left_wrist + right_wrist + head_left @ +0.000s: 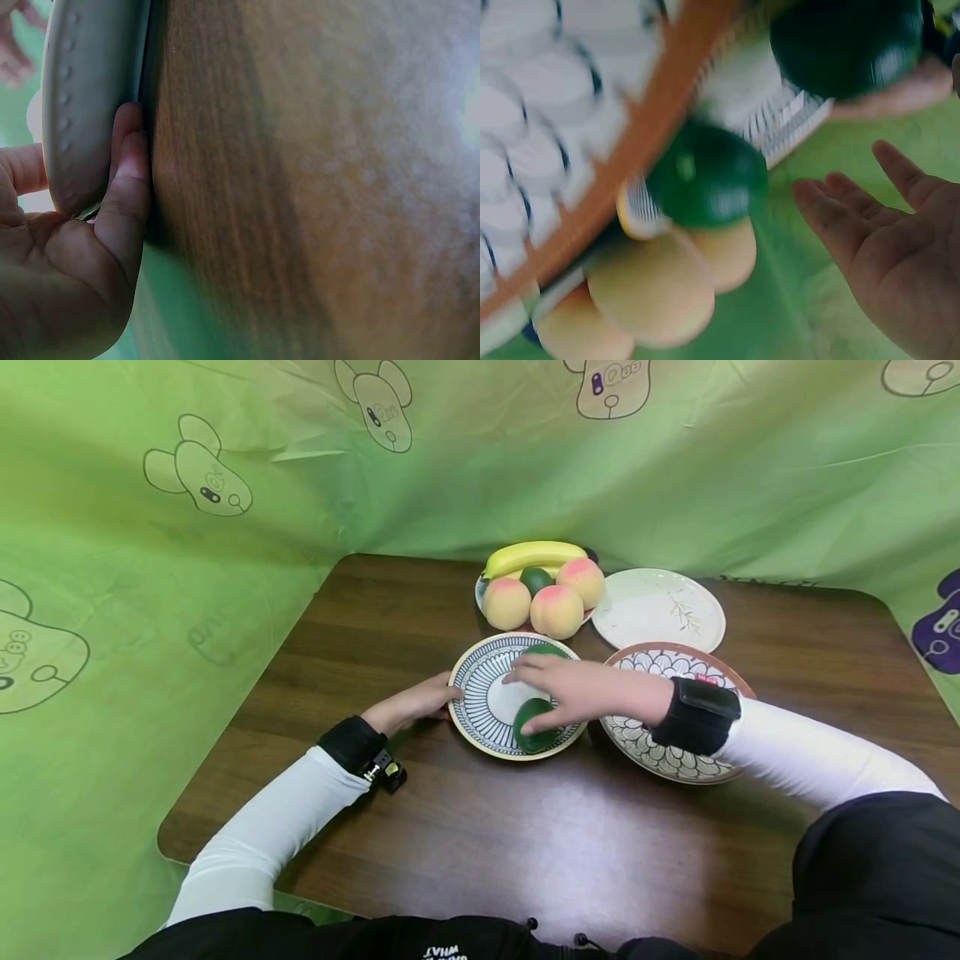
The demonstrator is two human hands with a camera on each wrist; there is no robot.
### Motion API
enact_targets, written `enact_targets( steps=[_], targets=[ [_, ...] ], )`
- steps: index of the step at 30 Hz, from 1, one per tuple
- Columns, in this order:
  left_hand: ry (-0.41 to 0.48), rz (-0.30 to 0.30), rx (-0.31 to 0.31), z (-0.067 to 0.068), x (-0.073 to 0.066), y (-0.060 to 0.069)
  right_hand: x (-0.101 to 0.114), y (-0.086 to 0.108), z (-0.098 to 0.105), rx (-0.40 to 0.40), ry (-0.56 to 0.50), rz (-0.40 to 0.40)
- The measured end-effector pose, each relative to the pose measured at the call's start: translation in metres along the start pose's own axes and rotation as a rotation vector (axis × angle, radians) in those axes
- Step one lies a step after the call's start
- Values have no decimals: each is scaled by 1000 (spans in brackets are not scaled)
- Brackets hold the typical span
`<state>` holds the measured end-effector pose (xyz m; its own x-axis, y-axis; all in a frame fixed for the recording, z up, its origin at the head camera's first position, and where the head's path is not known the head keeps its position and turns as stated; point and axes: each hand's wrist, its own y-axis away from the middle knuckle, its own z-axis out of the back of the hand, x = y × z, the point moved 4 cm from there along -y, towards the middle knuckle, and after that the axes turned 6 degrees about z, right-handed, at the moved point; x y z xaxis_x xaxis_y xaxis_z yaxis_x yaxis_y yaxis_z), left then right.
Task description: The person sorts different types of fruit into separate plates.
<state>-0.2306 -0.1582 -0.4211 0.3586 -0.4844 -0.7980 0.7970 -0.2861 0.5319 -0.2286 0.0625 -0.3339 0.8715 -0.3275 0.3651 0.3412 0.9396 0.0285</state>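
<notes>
Right hand [562,689], fingers spread, above two round dark-green fruits [531,742].
Left hand [420,702] grips left edge of blue-striped white round plate [474,717].

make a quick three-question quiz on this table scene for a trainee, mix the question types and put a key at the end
1. Which item does the left hand hold by its edge?
A) the white plate with a leafy sprig
B) the blue-and-white striped plate
C) the petal-patterned plate with a brown rim

2. True or false: the right hand is gripping a green fruit.

3. How many peaches can you count grouped with the bananas?

Key:
1. B
2. False; its fingers are spread and hold nothing.
3. Three
</notes>
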Motion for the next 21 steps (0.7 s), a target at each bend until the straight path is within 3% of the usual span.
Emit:
enact_targets(
  steps=[10, 16, 21],
  targets=[
    [24, -41, 33, 1, 0, 6, -26, -11, 72, -113, 3, -116],
    [-3, 22, 2, -2, -3, 8, -53, -28, 106, -153, 32, -202],
    [9, 47, -17, -3, -4, 8, -86, -41, 114, -147, 39, -300]
  ],
)
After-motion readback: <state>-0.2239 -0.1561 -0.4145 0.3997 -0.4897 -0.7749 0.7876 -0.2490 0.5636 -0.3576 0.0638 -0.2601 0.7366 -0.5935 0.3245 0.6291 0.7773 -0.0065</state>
